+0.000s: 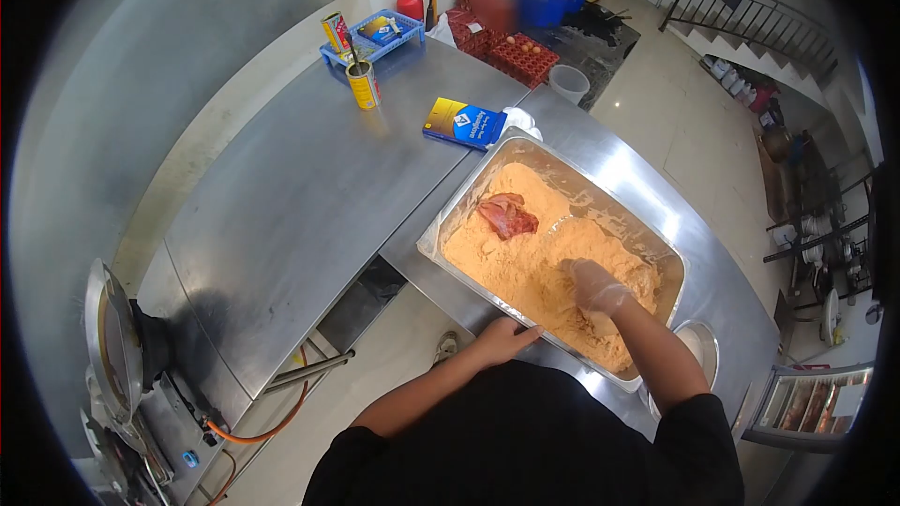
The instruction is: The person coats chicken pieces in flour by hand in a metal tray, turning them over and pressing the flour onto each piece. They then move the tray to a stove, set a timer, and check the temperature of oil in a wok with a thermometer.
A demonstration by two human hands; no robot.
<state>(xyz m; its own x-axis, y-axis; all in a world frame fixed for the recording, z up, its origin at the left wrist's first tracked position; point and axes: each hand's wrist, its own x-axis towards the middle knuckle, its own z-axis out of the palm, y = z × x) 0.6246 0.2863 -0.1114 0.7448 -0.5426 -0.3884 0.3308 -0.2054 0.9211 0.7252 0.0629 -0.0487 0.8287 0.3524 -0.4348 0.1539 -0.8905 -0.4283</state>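
— Your gloved right hand (597, 289) is pressing into the orange flour (520, 267) in the tray (457, 197) on the worktop (300, 187). Its fingers are sinking in, so I cannot tell their state.
— Your left hand (506, 337) is resting on the tray's near rim, fingers lying loose and spread.

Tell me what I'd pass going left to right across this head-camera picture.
Pan on its burner → yellow can → blue box → raw meat → gloved right hand → small metal bowl.
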